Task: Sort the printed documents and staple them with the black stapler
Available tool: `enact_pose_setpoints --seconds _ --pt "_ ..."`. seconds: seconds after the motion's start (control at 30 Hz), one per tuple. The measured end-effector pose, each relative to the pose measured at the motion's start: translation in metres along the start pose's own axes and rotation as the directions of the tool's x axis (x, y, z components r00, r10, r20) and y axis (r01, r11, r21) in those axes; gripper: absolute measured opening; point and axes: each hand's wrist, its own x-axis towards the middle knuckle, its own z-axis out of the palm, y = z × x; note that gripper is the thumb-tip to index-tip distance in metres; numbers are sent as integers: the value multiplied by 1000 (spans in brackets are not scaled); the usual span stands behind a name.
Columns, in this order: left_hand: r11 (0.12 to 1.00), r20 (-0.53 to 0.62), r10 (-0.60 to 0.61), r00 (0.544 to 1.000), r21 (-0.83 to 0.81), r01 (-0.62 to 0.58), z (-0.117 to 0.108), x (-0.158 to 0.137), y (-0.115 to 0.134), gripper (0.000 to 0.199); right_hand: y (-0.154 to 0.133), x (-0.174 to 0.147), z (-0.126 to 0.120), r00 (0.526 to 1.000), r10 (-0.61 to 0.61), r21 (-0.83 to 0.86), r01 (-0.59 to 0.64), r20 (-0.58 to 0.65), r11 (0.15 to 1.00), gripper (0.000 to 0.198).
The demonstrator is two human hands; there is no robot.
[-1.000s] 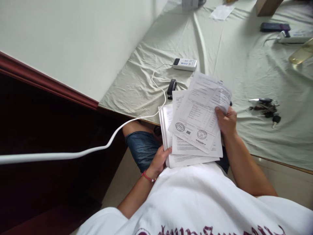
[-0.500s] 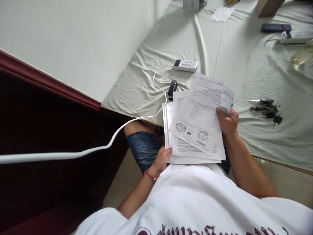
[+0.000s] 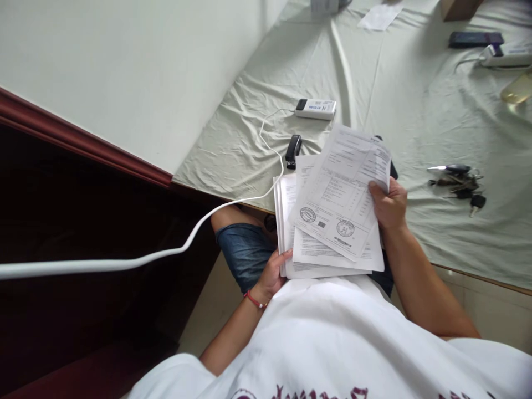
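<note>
My left hand (image 3: pixel 274 271) is closed on the lower left edge of a stack of papers (image 3: pixel 284 221), thumb on top and the other fingers hidden below. Over my lap, the stack reaches up to the table's edge. My right hand (image 3: pixel 389 205) pinches the right edge of a stamped printed sheet (image 3: pixel 336 188), which lies tilted over the stack. Two round stamps and a small square code show on its lower part. Just beyond the papers stands a black stapler (image 3: pixel 293 152). Something dark is partly hidden behind the sheet's upper right corner.
A white cable (image 3: pixel 166 252) crosses from the left to a white power bank (image 3: pixel 316 109) on the cloth-covered table (image 3: pixel 415 127). To the right lie keys (image 3: pixel 461 183). Farther back are a dark phone (image 3: pixel 476 39), another white device (image 3: pixel 507 56) and a brown box (image 3: pixel 459 8).
The stamped sheet's upper right part has shifted slightly left, uncovering a dark thing behind it. Both hands keep their grip. The view has shifted slightly.
</note>
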Motion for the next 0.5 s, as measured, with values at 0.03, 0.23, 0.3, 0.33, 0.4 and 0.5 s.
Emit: enact_pose_setpoints --seconds 0.03,0.23,0.3,0.33,0.4,0.5 --pt "1000 18 -12 1000 -13 12 -2 -1 0 59 -1 0 0 1000 1 12 -1 -8 1000 34" --pt "1000 50 -11 999 16 10 -26 -6 -7 49 -6 -1 3 1000 -2 35 3 -23 999 37" --pt "986 6 64 998 155 -65 -42 -8 -9 41 -8 -2 4 1000 -10 28 11 -24 1000 37" --pt "952 -32 141 989 280 -127 -53 -9 -9 38 -8 -2 4 1000 -17 24 17 -25 1000 37" --pt "708 -45 390 920 653 -269 -80 -14 -7 35 -8 -1 4 999 -29 16 29 -19 999 38" --pt "-61 371 584 722 907 -416 -126 -28 -4 30 -6 0 3 1000 -28 16 28 -8 999 38"
